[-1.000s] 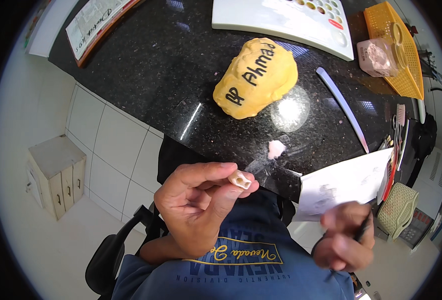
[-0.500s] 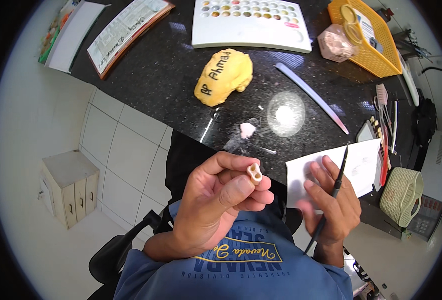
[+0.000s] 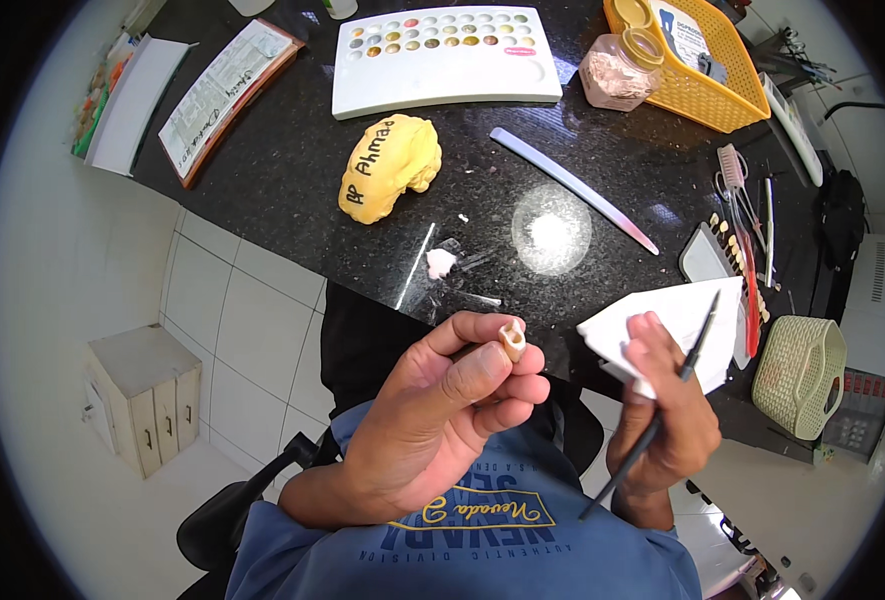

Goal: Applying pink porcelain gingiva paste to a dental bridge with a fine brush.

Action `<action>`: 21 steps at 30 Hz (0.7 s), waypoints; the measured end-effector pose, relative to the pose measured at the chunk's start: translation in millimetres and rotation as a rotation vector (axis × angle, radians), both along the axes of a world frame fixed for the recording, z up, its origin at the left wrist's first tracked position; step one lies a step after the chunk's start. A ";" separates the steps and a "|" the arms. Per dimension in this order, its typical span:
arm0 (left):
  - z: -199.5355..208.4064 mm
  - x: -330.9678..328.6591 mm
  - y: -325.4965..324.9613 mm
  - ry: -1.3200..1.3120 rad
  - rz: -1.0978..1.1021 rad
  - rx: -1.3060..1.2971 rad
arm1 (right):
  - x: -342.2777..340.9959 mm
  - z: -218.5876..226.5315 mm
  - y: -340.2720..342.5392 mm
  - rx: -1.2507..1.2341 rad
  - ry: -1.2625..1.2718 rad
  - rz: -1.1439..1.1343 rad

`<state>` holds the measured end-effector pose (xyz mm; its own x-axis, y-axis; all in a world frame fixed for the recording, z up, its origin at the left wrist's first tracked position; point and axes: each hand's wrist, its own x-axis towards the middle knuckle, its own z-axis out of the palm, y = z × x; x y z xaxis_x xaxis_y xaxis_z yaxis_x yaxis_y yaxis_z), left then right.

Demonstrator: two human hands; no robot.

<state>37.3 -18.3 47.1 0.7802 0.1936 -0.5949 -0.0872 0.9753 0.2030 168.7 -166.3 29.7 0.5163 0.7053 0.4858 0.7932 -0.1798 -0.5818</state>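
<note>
thumb and fingertips of the left hand (image 3: 442, 415) pinch a small hollow tooth-coloured piece (image 3: 513, 346) by its sides, seemingly to leave its open end in view; that hand is palm up, wrist bent inward before the shirt (image 3: 442, 555). the right hand (image 3: 670, 425), blurred, grasps a slim dark tool (image 3: 622, 468) slantwise across the fingers, perhaps to free the fingertips, raised over the white paper (image 3: 687, 302); whether they touch it i cannot tell. beyond, on the dark counter (image 3: 292, 210), lie a yellow lump (image 3: 394, 168) and a white palette (image 3: 442, 90).
</note>
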 end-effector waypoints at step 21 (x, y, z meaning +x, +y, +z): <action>-14.5 17.1 -25.6 -0.190 0.236 0.336 | -10.5 -0.3 32.2 0.220 0.017 0.128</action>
<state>54.4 -43.9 32.6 0.7809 0.5371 -0.3189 -0.3658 0.8070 0.4635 158.2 -134.1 29.3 0.4388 0.6434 0.6272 0.7912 0.0541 -0.6091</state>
